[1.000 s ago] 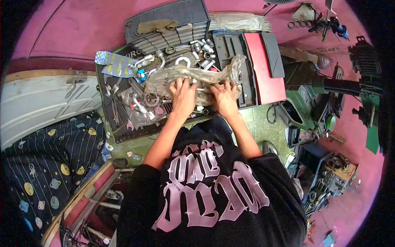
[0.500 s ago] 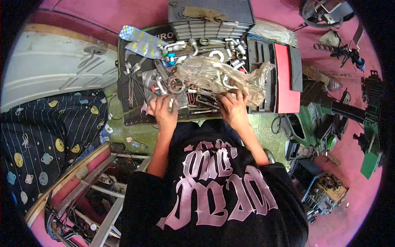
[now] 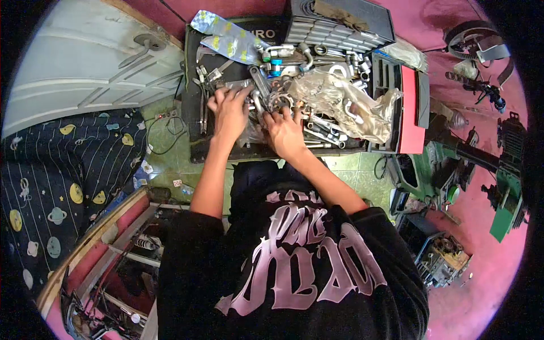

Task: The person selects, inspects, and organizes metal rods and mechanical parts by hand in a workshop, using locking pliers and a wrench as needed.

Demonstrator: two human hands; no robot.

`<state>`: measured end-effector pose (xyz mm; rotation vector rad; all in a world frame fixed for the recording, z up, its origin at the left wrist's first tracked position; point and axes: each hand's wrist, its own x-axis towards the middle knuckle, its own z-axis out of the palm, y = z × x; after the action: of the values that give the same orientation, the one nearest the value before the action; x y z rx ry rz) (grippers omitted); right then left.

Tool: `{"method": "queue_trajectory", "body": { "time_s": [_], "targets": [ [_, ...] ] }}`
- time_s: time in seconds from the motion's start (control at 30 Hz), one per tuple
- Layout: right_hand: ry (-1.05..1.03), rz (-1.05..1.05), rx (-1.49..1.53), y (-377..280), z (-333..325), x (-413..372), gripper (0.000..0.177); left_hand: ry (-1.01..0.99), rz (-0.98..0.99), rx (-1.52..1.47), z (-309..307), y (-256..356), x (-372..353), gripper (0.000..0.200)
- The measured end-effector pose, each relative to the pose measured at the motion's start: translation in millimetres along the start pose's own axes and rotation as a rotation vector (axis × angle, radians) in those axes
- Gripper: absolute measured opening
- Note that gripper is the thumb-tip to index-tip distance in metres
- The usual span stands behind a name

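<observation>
My left hand (image 3: 230, 116) rests over the tools at the left of the dark work mat (image 3: 199, 148), fingers spread and bent down near a clear plastic bag (image 3: 249, 135). Close beside it, my right hand (image 3: 285, 135) reaches down with its fingers apart, touching the pile below a round metal ring (image 3: 280, 101). Neither hand visibly grips anything, though the fingertips are partly hidden among parts. Several wrenches (image 3: 326, 134) lie to the right of my right hand. A crumpled brownish plastic bag (image 3: 368, 113) covers part of the pile. A blue-capped part (image 3: 276, 68) sits behind.
Behind the pile stands a grey drawer cabinet (image 3: 340, 35). A red and black case (image 3: 410, 107) borders the right side. A shiny patterned packet (image 3: 229, 41) lies at the back left. A white door (image 3: 85, 62) and a metal frame (image 3: 122, 249) are on the left.
Both hands have moved: my right hand has shifted left across the pile, and my left hand reaches further in. The view has turned, so the mat appears further right.
</observation>
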<state>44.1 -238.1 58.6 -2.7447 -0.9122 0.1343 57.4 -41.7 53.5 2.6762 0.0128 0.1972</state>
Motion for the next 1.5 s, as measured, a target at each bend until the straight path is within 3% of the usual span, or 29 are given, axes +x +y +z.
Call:
{"method": "queue_trajectory", "body": {
  "time_s": [0.17, 0.27, 0.53, 0.6, 0.63, 0.8, 1.07, 1.27, 1.5],
  "targets": [
    [0.004, 0.071, -0.046, -13.1, 27.2, 16.5, 0.034, -0.148, 0.138, -0.090, 14.9, -15.7, 7.8, 0.047],
    [0.011, 0.088, -0.062, -12.2, 27.5, 16.6, 0.031, -0.190, 0.096, -0.118, 12.4, -13.6, 9.5, 0.045],
    [0.196, 0.097, 0.108, -6.1, -14.8, 5.3, 0.033, 0.008, 0.081, -0.189, -22.4, 1.7, 3.2, 0.046],
    [0.238, 0.084, 0.095, -0.9, -30.4, -4.8, 0.046, 0.014, 0.085, -0.201, -30.5, 10.9, -0.1, 0.046],
    [0.255, 0.090, 0.148, 3.6, -35.3, -9.3, 0.056, -0.006, 0.066, -0.217, -33.9, 16.5, -1.9, 0.047],
    [0.292, 0.170, 0.127, 38.4, -75.1, -41.3, 0.051, -0.021, 0.081, -0.281, -35.8, 67.6, -1.5, 0.049],
    [0.382, 0.378, 0.105, 123.7, -105.8, -102.2, 0.047, -0.097, 0.319, -0.313, 0.8, 165.6, 24.8, 0.050],
    [0.328, 0.467, 0.170, 177.0, -86.5, -126.3, 0.042, -0.277, 0.395, -0.186, 50.3, 209.5, 40.3, 0.050],
    [0.262, 0.473, 0.170, 200.8, -51.0, -125.4, 0.040, -0.352, 0.343, -0.156, 79.3, 222.5, 41.4, 0.040]
  ]
}}
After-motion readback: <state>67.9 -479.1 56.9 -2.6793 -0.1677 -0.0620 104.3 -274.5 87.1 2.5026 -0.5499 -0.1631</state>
